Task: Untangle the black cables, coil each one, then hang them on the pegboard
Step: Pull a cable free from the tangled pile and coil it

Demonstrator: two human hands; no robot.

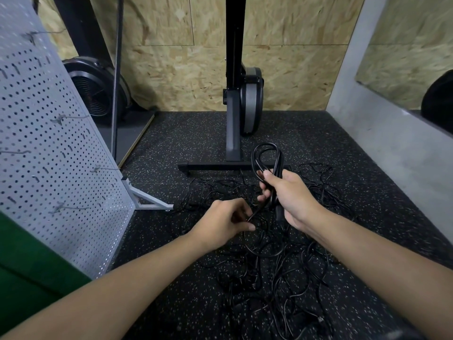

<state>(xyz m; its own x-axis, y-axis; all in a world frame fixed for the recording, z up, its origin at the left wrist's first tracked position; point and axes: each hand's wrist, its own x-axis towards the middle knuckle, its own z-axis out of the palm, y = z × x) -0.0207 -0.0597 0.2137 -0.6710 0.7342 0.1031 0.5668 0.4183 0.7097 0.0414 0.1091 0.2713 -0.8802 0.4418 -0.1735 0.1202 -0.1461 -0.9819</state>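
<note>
one coiled cable (266,144) stands in the right grip (289,192); the left grip (225,222) pinches its trailing strand (256,212).

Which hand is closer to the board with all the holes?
The left. The left hand, pinching a cable strand, is nearest the pegboard on its left; the right hand, gripping the coiled cable, is farther right.

right hand (291,195) gripping coiled cable (267,159), tangled cables (282,266) below
</note>
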